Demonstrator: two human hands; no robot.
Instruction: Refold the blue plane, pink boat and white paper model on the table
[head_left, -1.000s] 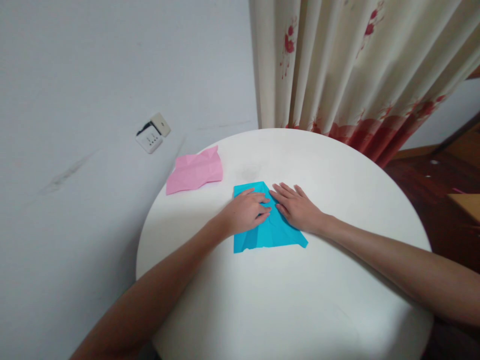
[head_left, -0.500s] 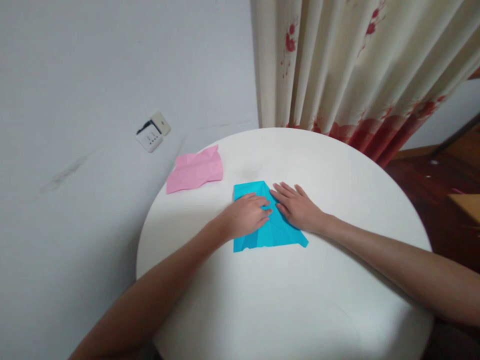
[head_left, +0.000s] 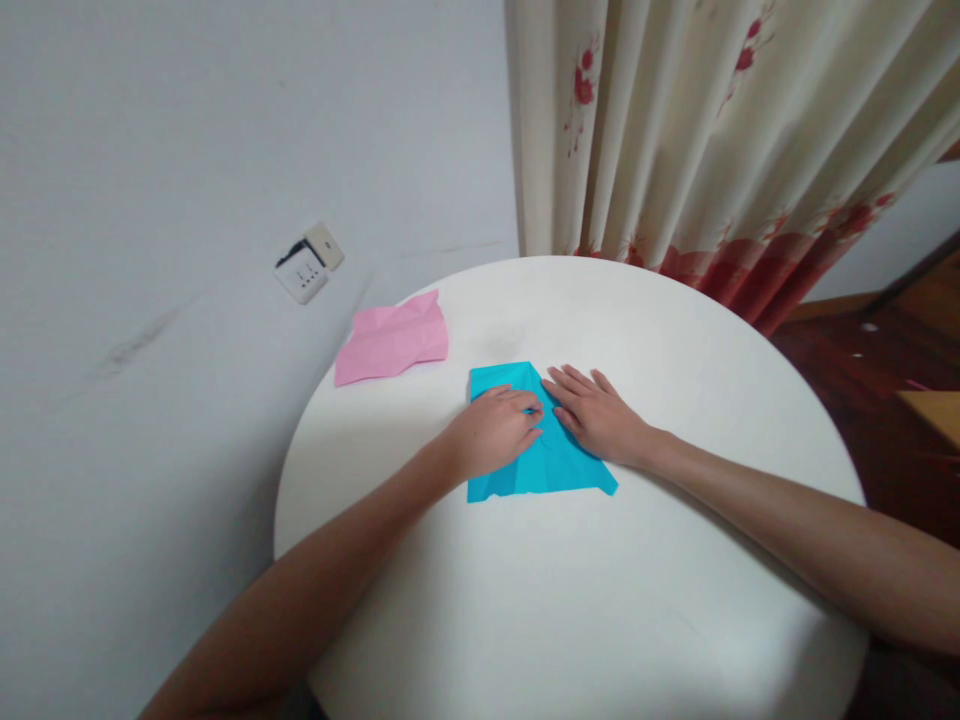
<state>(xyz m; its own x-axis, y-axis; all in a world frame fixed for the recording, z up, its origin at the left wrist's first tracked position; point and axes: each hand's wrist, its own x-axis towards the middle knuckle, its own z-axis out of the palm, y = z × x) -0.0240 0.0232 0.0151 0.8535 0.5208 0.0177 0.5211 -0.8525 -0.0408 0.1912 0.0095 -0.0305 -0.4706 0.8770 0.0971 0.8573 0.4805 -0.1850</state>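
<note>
Both of your hands lie flat on the blue sheet of paper (head_left: 544,462), which sits near the middle of the round white desk (head_left: 585,600), a little toward the far side. Your left hand (head_left: 495,432) comes in from the lower left, forearm stretched across the desk edge, palm down, fingers (head_left: 525,405) held close together and pointing right, their tips pressing on the paper's centre line. Your right hand (head_left: 598,415) reaches in from the lower right, also palm down, its fingers slightly spread and pointing up and left, resting along the slanted right edge of the paper. The fingertips of the two hands nearly meet over the fold; neither hand pinches or lifts anything. The blue paper is partly folded, narrower at its far end and wider toward you, with its near edge a little crumpled. One pink sheet of creased paper (head_left: 392,338) lies well apart at the desk's far left rim, close to the wall. A floral curtain (head_left: 697,140) hangs behind the desk, and a white wall socket (head_left: 307,268) sits to the left.
</note>
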